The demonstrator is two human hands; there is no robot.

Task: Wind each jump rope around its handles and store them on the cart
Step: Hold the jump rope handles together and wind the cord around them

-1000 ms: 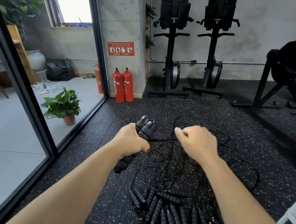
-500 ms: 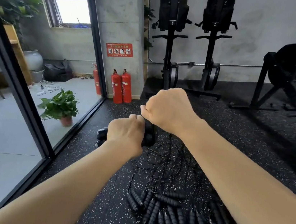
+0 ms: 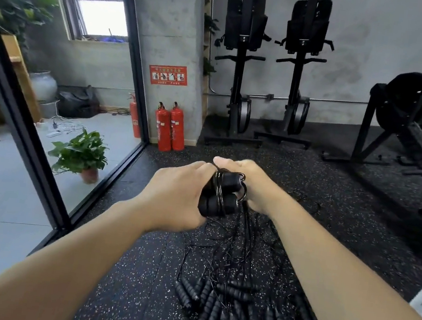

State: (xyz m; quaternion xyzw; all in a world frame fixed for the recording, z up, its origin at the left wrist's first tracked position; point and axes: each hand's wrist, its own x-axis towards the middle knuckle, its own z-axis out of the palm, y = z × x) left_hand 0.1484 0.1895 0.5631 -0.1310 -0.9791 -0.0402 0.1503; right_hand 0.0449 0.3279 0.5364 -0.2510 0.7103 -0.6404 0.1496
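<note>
Now both hands meet on one pair of handles, out over the floor.
My left hand (image 3: 173, 195) grips the two handles (image 3: 223, 193) side by side, cord (image 3: 217, 187) looped round them. My right hand (image 3: 252, 184) lies against their far side, its fingers hidden, so I cannot tell its grip. Below, the pile (image 3: 233, 305) of ropes is partly cut off.

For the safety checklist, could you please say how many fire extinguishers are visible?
3: two fire extinguishers side by side against the concrete pillar, a third extinguisher left of them, seen through the glass.
</note>
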